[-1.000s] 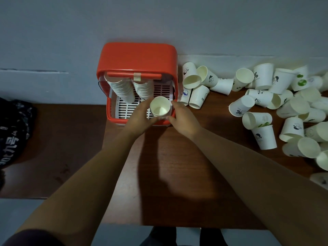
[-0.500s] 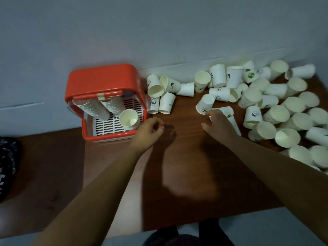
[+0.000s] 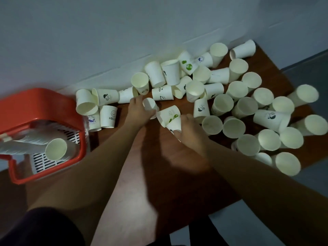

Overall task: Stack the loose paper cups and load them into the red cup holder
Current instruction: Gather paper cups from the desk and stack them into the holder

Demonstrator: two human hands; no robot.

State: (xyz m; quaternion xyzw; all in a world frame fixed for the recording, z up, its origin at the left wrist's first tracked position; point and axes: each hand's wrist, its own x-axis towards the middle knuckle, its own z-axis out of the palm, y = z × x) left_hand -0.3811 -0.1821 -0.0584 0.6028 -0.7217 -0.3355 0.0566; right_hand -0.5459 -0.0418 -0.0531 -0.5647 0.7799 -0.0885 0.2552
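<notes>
Left hand [image 3: 137, 111] grips a plain cup [image 3: 150, 106]; right hand [image 3: 189, 127] clutches a green-marked cup [image 3: 168, 113]; holder [image 3: 35, 103] has stacks [image 3: 33, 143] loaded; dozens of loose cups [image 3: 245, 107] remain.

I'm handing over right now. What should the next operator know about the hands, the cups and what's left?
Left hand: grips a white cup.
Right hand: grips a green-print cup lying on its side.
Red cup holder: at the table's left end, stacked cups inside.
Done: some stacks loaded.
Left: many loose cups to stack and load.
</notes>
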